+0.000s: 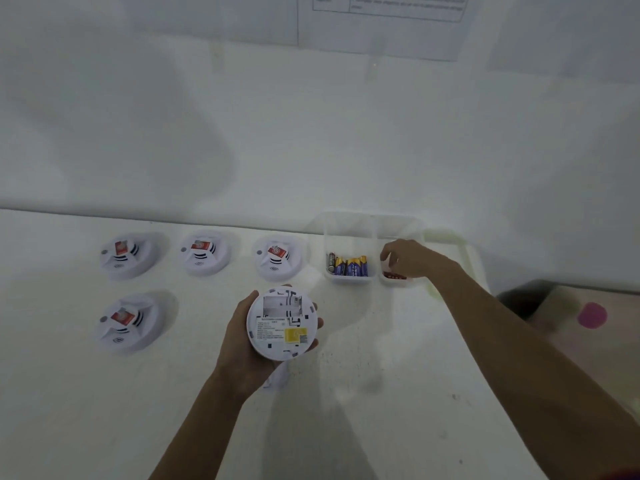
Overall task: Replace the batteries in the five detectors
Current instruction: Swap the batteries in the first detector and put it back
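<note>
Your left hand [239, 344] is gripping the upturned detector [282, 323] over the table [381, 410], bay empty. Your right hand [408, 259] is curling into the small tray [394, 283], perhaps pinching something; I cannot tell. Hold the detector level when reaching for the batteries [349, 265]

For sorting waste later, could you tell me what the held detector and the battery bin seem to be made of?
The detector looks like white moulded plastic, matt, with cut-out slots and a printed label on its back. The bin seems clear, thin plastic: the batteries show through its wall.
</note>
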Available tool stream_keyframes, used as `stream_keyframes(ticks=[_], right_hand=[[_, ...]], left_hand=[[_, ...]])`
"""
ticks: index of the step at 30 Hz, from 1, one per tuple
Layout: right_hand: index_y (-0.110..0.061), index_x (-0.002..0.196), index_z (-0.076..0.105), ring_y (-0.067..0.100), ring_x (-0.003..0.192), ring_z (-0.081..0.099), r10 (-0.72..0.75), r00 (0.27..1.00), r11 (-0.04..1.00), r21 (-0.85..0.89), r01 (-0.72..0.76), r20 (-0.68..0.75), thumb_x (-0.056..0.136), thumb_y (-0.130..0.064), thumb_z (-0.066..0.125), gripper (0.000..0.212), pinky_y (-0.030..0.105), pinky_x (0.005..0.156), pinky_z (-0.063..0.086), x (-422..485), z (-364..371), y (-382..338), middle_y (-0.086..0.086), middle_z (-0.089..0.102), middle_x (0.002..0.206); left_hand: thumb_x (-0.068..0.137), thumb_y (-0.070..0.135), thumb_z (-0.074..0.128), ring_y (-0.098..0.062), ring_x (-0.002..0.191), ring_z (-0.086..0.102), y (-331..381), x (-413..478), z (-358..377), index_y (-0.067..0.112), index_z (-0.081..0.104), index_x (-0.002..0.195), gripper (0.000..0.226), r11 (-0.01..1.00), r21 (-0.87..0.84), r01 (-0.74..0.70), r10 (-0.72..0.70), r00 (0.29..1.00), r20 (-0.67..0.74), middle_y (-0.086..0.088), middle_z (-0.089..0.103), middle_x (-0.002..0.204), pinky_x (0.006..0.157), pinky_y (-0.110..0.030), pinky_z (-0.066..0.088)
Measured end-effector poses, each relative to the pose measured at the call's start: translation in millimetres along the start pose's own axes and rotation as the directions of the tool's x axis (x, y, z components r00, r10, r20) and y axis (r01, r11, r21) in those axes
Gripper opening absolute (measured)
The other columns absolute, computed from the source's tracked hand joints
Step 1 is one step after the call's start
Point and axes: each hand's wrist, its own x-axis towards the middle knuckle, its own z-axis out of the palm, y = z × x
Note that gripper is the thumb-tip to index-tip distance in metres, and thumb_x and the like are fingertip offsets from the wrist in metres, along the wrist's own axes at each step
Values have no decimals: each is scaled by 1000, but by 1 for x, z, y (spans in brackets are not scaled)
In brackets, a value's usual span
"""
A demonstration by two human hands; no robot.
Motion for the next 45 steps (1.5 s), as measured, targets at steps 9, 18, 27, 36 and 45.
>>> stream_keyframes(ticks=[9, 18, 27, 36, 45], right_hand=[[-9, 110, 61, 8, 54, 49, -23, 946, 987, 146, 74, -324, 91, -2, 41, 29, 20, 53, 37, -5, -3, -6, 3, 60, 81], [-14, 118, 61, 21, 104, 52, -273, 915, 962, -113, 250, -297, 92, -16, 53, 28, 32, 87, 44, -7, -2, -51, 2, 65, 111], [-28, 127, 56, 26, 109, 41, -216, 973, 855, -496, 148, -83, 90, -19, 49, 38, 35, 82, 32, 10, 18, -67, -2, 64, 117], [-16, 118, 62, 26, 107, 49, -232, 962, 932, -318, 176, -147, 88, -5, 47, 35, 34, 85, 41, 10, 15, -66, 5, 60, 118], [-9, 88, 60, 18, 82, 55, -202, 974, 979, -15, 202, -100, 81, -4, 58, 9, 29, 71, 47, 3, 2, -70, -1, 56, 88]], left_hand=[[92, 47, 43, -46, 130, 37, 3, 1, -10, 10, 46, 136, 57, 1000, 9, 26, -27, 1000, 10, -23, 43, 141, 109, -58, 25], [92, 48, 43, -44, 133, 35, 8, -2, -13, 10, 42, 139, 60, 999, -8, 38, -37, 998, 50, -21, 41, 143, 109, -57, 26], [92, 47, 45, -44, 131, 37, 11, -7, -20, 11, 45, 137, 58, 999, 23, 38, -39, 998, 57, -22, 43, 141, 109, -57, 26], [95, 49, 34, -44, 134, 32, 13, -8, -23, 10, 41, 140, 60, 999, 14, 37, -38, 997, 63, -22, 38, 145, 112, -56, 20], [97, 50, 25, -43, 138, 24, 12, -13, -23, 9, 32, 144, 63, 996, -15, 88, -87, 994, 66, -22, 31, 149, 114, -55, 13]])
